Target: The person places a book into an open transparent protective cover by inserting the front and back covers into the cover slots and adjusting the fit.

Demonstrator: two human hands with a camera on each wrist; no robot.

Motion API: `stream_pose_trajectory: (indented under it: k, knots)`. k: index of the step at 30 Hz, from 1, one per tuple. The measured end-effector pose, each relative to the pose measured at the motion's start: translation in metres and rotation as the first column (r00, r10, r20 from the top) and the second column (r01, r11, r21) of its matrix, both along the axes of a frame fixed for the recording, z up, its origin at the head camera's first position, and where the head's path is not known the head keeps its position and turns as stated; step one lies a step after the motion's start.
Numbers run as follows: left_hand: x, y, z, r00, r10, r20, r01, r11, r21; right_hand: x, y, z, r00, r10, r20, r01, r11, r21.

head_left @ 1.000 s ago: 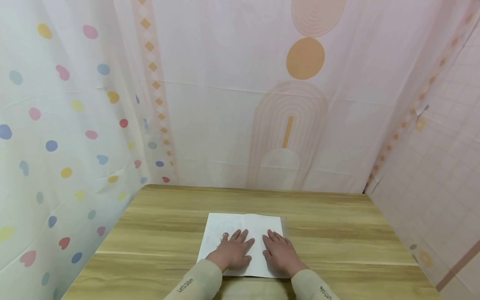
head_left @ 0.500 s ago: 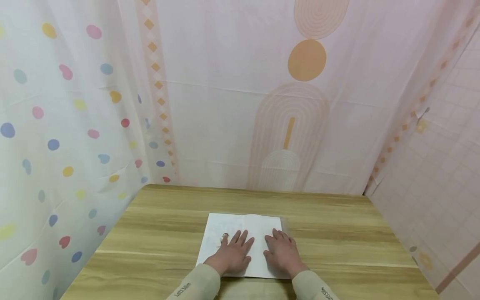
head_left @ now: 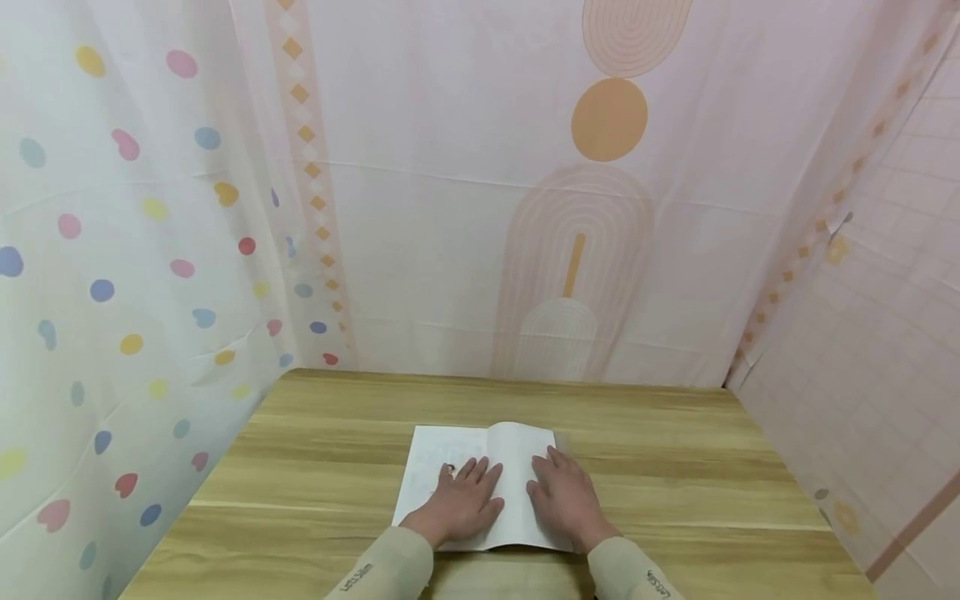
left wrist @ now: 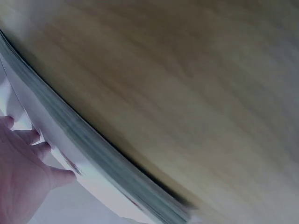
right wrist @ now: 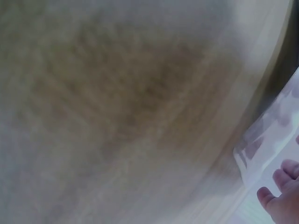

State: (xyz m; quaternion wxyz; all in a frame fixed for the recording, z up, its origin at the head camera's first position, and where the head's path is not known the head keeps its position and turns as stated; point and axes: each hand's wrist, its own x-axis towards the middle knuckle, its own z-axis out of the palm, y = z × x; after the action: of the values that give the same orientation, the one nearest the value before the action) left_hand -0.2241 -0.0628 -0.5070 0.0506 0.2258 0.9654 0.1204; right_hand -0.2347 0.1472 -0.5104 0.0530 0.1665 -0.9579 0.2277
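An open book [head_left: 513, 483] with white pages lies near the front of the table; its left page carries a faint picture partly covered by fingers. My left hand [head_left: 461, 504] rests on the left page, fingers spread towards the fold. On the right page lies my right hand [head_left: 566, 497], its fingers close together. Beside the fold the right page bulges upward. The left wrist view shows the thick page edges [left wrist: 93, 144] of the book below my left hand. In the right wrist view, my right fingers [right wrist: 282, 179] lie beside a book corner [right wrist: 250, 158].
The wood-grain table [head_left: 315, 467] spreads around the book on all sides. A pale patterned curtain [head_left: 420, 208] hangs behind it, with a dotted curtain [head_left: 157, 292] along the left and a checked one [head_left: 885, 333] along the right.
The right page has risen into a higher curve beside the fold. My right hand has shifted slightly with its fingers drawn closer together. My left hand stays on its page.
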Motion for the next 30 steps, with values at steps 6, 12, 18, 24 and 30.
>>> stream_pose_trajectory:
  k: [6,12,18,24,30]
  knots:
    - [-0.002,-0.004,-0.002,1.0,0.024,0.014,-0.025,0.999,0.03,-0.001,0.006,-0.001,0.997,-0.081,0.0,0.081,0.996,-0.026]
    - [-0.003,-0.01,-0.001,0.999,0.037,0.023,-0.038,0.998,0.056,-0.005,0.015,-0.004,0.984,-0.176,-0.016,0.175,0.984,-0.017]
    - [-0.006,-0.014,0.001,0.999,0.042,0.034,-0.044,0.997,0.07,-0.007,0.023,-0.002,0.97,-0.243,0.004,0.243,0.97,0.003]
    - [-0.006,-0.017,0.004,0.998,0.055,0.037,-0.057,0.996,0.069,-0.006,0.024,0.002,0.962,-0.268,0.053,0.268,0.963,0.017]
    - [-0.006,-0.02,0.004,0.997,0.066,0.037,-0.068,0.995,0.074,-0.006,0.023,0.002,0.96,-0.278,0.044,0.278,0.961,-0.005]
